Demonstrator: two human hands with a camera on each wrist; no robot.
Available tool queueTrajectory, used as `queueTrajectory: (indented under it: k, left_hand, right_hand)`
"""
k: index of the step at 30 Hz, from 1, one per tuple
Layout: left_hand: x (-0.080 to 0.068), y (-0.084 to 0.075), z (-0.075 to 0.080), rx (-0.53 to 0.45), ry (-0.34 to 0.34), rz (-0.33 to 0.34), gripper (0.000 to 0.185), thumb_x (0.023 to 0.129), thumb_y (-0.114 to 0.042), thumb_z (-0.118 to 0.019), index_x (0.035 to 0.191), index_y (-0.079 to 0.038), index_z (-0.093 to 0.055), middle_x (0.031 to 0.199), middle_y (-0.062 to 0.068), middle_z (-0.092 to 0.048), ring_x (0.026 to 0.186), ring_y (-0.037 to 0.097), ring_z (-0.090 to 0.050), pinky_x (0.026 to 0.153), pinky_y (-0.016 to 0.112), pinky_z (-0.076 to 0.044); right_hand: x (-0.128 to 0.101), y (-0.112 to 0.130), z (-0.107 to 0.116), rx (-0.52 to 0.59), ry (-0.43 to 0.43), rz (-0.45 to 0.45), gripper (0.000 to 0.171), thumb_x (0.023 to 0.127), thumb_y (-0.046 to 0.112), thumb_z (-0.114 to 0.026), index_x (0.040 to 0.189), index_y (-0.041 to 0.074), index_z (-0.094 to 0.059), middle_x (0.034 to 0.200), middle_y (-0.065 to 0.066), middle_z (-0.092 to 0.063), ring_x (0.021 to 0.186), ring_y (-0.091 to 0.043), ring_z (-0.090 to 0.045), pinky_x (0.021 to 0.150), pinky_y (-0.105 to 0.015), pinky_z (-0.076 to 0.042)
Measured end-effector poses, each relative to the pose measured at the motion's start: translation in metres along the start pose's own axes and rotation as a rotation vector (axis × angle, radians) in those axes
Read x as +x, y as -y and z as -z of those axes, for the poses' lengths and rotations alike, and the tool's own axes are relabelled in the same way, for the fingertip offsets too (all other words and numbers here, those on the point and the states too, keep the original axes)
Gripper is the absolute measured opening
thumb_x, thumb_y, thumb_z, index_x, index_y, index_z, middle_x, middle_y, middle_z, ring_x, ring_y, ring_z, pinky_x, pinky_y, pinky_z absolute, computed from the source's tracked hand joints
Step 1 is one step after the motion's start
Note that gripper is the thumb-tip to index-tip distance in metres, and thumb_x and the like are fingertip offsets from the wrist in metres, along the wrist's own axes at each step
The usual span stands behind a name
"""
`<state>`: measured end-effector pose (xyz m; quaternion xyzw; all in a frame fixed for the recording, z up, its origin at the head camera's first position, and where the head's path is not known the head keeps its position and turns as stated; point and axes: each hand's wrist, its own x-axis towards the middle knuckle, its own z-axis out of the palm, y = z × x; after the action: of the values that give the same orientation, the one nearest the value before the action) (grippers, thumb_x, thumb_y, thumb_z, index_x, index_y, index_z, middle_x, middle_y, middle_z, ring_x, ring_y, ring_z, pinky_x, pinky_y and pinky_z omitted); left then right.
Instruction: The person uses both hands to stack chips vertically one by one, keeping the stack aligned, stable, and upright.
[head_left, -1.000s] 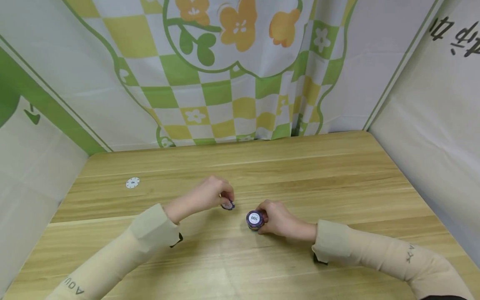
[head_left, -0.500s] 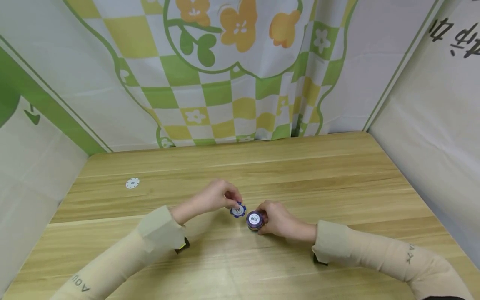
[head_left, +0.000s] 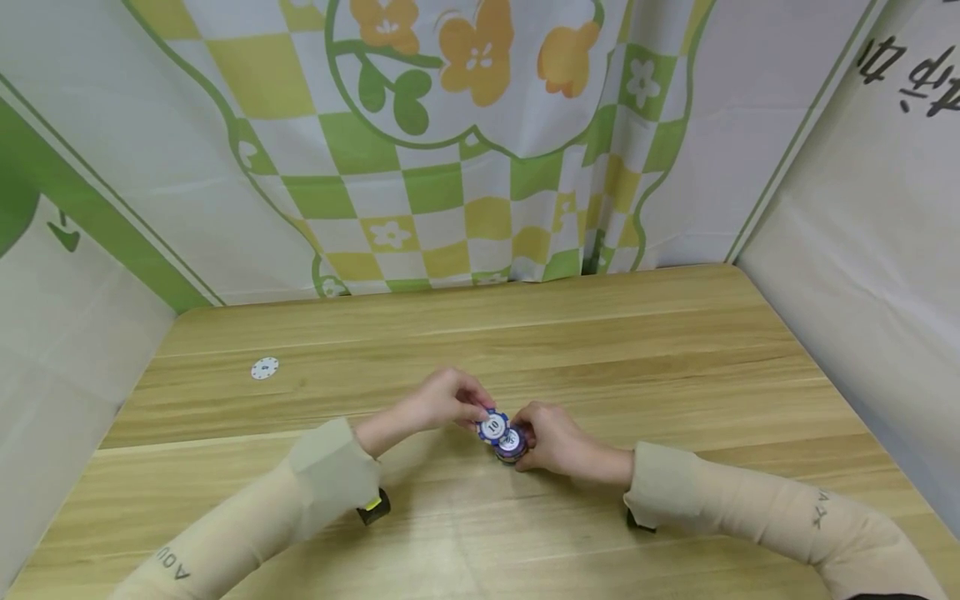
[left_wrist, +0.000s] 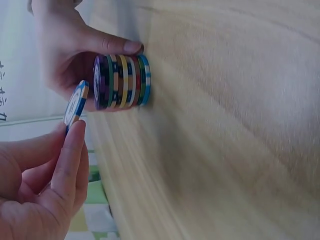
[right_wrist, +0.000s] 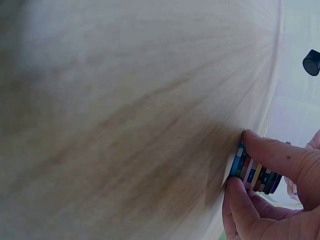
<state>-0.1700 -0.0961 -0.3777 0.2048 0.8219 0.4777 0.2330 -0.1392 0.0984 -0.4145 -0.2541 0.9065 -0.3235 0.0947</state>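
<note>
My left hand [head_left: 447,398] pinches a blue-and-white poker chip [head_left: 493,427] marked 10 between thumb and fingers. The chip is tilted and overlaps the top of a stack of poker chips [head_left: 512,451] in the head view. In the left wrist view, the pinched chip [left_wrist: 76,106] stands close by the purple top chip [left_wrist: 100,82] of the stack. Blue, green, red, yellow and other colours show along the stack's side. With thumb and fingers on either side, my right hand [head_left: 558,439] grips the stack [right_wrist: 255,171] on the table.
A white poker chip [head_left: 265,367] lies flat toward the table's left side. The wooden table [head_left: 637,350] ends at a checkered, flowered curtain [head_left: 442,200] behind, with white fabric walls [head_left: 862,233] at both sides.
My left hand has moved right and slightly nearer, bringing the blue chip from beside the stack to over its edge; the chip's face has turned upward. My right hand keeps its place.
</note>
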Motion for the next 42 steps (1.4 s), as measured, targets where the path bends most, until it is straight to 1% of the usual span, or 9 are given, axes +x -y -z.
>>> queueTrajectory:
  k: [6, 9, 15, 20, 24, 29, 36, 42]
  left_hand:
    - [0.001, 0.001, -0.006, -0.06, -0.026, 0.049, 0.015, 0.078, 0.009, -0.062, 0.092, 0.015, -0.062, 0.084, 0.021, -0.066, 0.065, 0.012, -0.061, 0.063, 0.029, -0.054]
    - [0.002, 0.002, -0.009, -0.077, -0.045, 0.06, 0.015, 0.078, 0.008, -0.063, 0.092, 0.015, -0.062, 0.084, 0.021, -0.066, 0.065, 0.012, -0.061, 0.063, 0.03, -0.054]
    - [0.003, 0.004, -0.015, -0.066, -0.074, 0.061, 0.012, 0.077, 0.006, -0.065, 0.087, 0.014, -0.064, 0.081, 0.02, -0.067, 0.061, 0.01, -0.061, 0.063, 0.034, -0.054]
    - [0.004, 0.003, -0.02, -0.066, -0.082, 0.082, 0.011, 0.078, 0.005, -0.065, 0.086, 0.013, -0.064, 0.08, 0.019, -0.067, 0.057, 0.007, -0.059, 0.061, 0.031, -0.054]
    - [0.005, 0.002, -0.024, -0.035, -0.091, 0.088, 0.011, 0.078, 0.004, -0.066, 0.086, 0.011, -0.065, 0.079, 0.017, -0.067, 0.057, 0.007, -0.059, 0.059, 0.028, -0.053]
    - [0.005, 0.003, -0.026, 0.033, -0.108, 0.069, 0.009, 0.078, 0.002, -0.066, 0.084, 0.008, -0.067, 0.077, 0.014, -0.068, 0.056, 0.008, -0.06, 0.057, 0.024, -0.052]
    - [0.004, 0.0, -0.027, 0.059, -0.124, 0.056, 0.008, 0.077, 0.001, -0.067, 0.083, 0.007, -0.067, 0.076, 0.013, -0.068, 0.058, 0.009, -0.06, 0.056, 0.024, -0.052]
    - [0.003, -0.001, -0.029, 0.097, -0.142, 0.05, 0.007, 0.076, 0.0, -0.069, 0.081, 0.005, -0.068, 0.073, 0.011, -0.067, 0.056, 0.008, -0.058, 0.054, 0.022, -0.05]
  right_hand:
    - [0.0, -0.001, 0.0, -0.003, -0.008, 0.015, 0.045, 0.052, 0.004, -0.084, 0.091, -0.004, -0.062, 0.083, -0.005, -0.058, 0.074, -0.014, -0.052, 0.065, -0.026, -0.045]
    - [0.0, -0.001, 0.0, -0.002, -0.007, 0.019, 0.045, 0.053, 0.004, -0.084, 0.091, -0.004, -0.061, 0.083, -0.005, -0.058, 0.074, -0.014, -0.051, 0.066, -0.026, -0.045]
    - [0.0, -0.001, 0.001, -0.007, 0.0, 0.017, 0.047, 0.054, 0.004, -0.084, 0.093, -0.005, -0.061, 0.085, -0.006, -0.058, 0.076, -0.014, -0.052, 0.067, -0.027, -0.045]
    - [0.0, -0.001, 0.0, -0.014, 0.001, 0.014, 0.047, 0.055, 0.005, -0.084, 0.094, -0.005, -0.06, 0.085, -0.006, -0.058, 0.076, -0.015, -0.052, 0.068, -0.028, -0.046]
    - [0.0, -0.001, 0.0, -0.015, 0.003, 0.009, 0.047, 0.055, 0.005, -0.084, 0.094, -0.005, -0.06, 0.087, -0.007, -0.059, 0.077, -0.015, -0.053, 0.069, -0.029, -0.046]
    - [0.001, -0.001, 0.0, -0.018, 0.0, 0.007, 0.047, 0.055, 0.006, -0.084, 0.094, -0.005, -0.061, 0.086, -0.006, -0.059, 0.076, -0.014, -0.052, 0.068, -0.028, -0.045]
    - [0.001, -0.001, 0.001, -0.006, 0.011, -0.005, 0.046, 0.056, 0.005, -0.084, 0.094, -0.005, -0.061, 0.087, -0.007, -0.059, 0.077, -0.015, -0.053, 0.069, -0.029, -0.046]
    - [0.001, -0.001, 0.001, -0.004, 0.012, 0.007, 0.044, 0.055, 0.004, -0.084, 0.093, -0.005, -0.061, 0.086, -0.006, -0.059, 0.078, -0.015, -0.053, 0.069, -0.029, -0.046]
